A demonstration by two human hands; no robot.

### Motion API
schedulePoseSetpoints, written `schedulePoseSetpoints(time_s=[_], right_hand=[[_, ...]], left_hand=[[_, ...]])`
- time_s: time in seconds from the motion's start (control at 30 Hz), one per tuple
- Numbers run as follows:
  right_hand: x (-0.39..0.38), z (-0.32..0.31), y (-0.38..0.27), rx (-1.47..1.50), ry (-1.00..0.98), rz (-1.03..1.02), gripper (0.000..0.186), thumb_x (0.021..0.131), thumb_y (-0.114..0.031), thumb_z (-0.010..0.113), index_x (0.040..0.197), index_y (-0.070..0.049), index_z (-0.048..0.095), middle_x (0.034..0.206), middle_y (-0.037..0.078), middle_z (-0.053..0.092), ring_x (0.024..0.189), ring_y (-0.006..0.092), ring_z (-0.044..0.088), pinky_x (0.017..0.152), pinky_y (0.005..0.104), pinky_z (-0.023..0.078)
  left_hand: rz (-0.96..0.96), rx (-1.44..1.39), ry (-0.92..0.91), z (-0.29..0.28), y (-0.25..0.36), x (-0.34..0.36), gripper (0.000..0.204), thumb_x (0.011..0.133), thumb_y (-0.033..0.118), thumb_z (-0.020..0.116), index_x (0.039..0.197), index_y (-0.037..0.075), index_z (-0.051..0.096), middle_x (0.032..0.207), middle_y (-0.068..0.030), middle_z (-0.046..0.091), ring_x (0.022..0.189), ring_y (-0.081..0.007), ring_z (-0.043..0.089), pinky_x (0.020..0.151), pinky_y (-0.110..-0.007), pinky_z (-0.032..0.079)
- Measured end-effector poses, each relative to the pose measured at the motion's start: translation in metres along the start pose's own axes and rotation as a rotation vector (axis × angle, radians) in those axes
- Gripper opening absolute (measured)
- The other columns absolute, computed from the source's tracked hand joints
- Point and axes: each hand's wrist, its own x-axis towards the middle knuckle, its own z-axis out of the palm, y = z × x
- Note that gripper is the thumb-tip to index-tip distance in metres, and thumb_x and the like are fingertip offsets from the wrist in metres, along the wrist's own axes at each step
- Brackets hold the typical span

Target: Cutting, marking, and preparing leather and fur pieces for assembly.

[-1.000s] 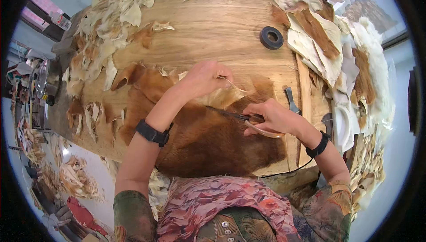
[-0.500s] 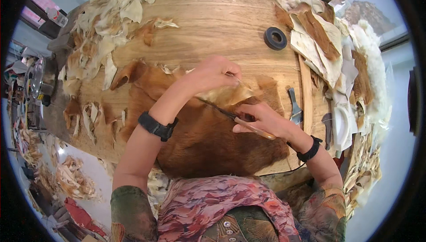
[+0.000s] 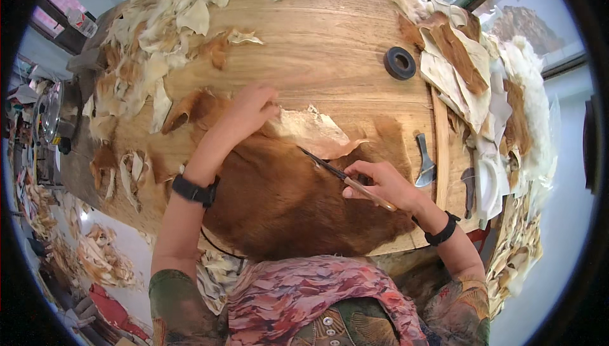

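Observation:
A large brown fur hide (image 3: 279, 200) lies fur side up along the near edge of the wooden table. Its far edge is folded over, and a pale skin-side flap (image 3: 311, 131) shows. In my right hand (image 3: 384, 187) is a pair of scissors (image 3: 333, 169) with dark blades and tan handles, the fingers closed round it. The blades point far-left and rest over the fur just short of the flap. My left hand (image 3: 250, 111) is at the flap's left end. Motion smears its fingers, and whether they grip the hide cannot be made out.
A black tape roll (image 3: 399, 63) lies far right on the table (image 3: 311, 35). Closer in are a flat metal blade tool (image 3: 424, 162) and a wooden strip (image 3: 440, 149). Hide scraps (image 3: 171, 28) cover the far left; more pale and brown pieces (image 3: 457, 60) pile up right.
My left hand has moved left from above the middle of the hide, uncovering the pale flap. My right hand has stayed near its place with the scissors. The view has shifted slightly.

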Motion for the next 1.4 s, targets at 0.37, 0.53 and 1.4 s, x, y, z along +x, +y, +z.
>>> schedulePoseSetpoints(time_s=[0.37, 0.53, 1.4], right_hand=[[0.004, 0.002, 0.009, 0.072, -0.061, 0.089, 0.053, 0.081, -0.048, 0.073, 0.111, -0.007, 0.061, 0.079, 0.007, 0.062, 0.059, 0.0122, 0.056, 0.055, 0.0288, 0.045], [0.004, 0.004, 0.015, 0.209, -0.099, 0.065, 0.049, 0.084, -0.037, 0.074, 0.115, -0.005, 0.056, 0.081, -0.002, 0.055, 0.061, 0.0054, 0.051, 0.052, 0.0218, 0.043], [0.046, 0.024, -0.038, 0.007, 0.110, -0.137, 0.053, 0.079, -0.040, 0.077, 0.113, -0.003, 0.061, 0.085, 0.008, 0.063, 0.077, 0.0165, 0.059, 0.071, 0.0306, 0.047]], left_hand=[[-0.220, 0.152, -0.214, -0.009, -0.010, -0.007, 0.022, 0.071, 0.015, 0.072, 0.087, 0.002, 0.063, 0.087, -0.0120, 0.064, 0.084, -0.0277, 0.061, 0.071, -0.039, 0.048], [-0.092, -0.357, -0.061, -0.004, -0.037, -0.004, 0.018, 0.079, 0.012, 0.069, 0.088, 0.002, 0.057, 0.081, -0.0027, 0.057, 0.080, -0.0128, 0.053, 0.071, -0.029, 0.044], [-0.138, -0.464, -0.195, -0.051, -0.050, -0.015, 0.012, 0.080, 0.004, 0.068, 0.090, 0.000, 0.062, 0.082, 0.0003, 0.060, 0.078, -0.0078, 0.054, 0.070, -0.026, 0.045]])
